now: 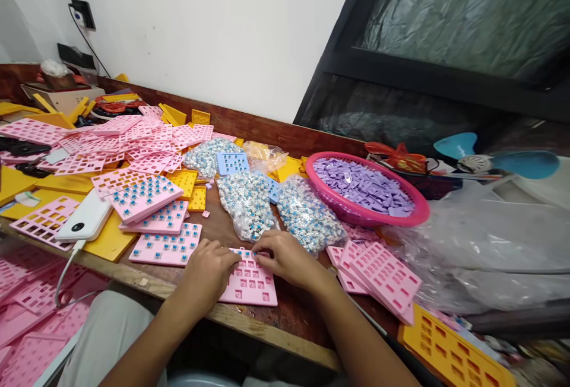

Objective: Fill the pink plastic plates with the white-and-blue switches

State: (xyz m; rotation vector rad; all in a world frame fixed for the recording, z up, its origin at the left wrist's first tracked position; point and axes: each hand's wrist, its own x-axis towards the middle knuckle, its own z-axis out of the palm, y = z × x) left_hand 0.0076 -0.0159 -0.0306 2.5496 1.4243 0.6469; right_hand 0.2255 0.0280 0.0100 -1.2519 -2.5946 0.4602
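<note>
A pink plate (pixel 252 286) with rows of square sockets lies flat at the table's front edge. A few blue-topped key switches (pixel 243 252) sit in its far row, between my hands. My left hand (pixel 209 274) rests over the plate's left side, fingers curled and pressed together at the far row. From the right, my right hand (pixel 287 256) reaches to the same row with thumb and forefinger pinched. Whatever either hand's fingertips hold is too small or hidden to make out. Just beyond lie clear bags of blue-and-white switches (pixel 247 203), (pixel 307 215).
Pink plates with switches fitted (pixel 167 244) are stacked on the left, beside a white power bank (pixel 85 216) with a cable. A pink basket (pixel 421 212) holds purple pieces. Pink plates (pixel 387 274) and a yellow plate (pixel 454 351) lie right.
</note>
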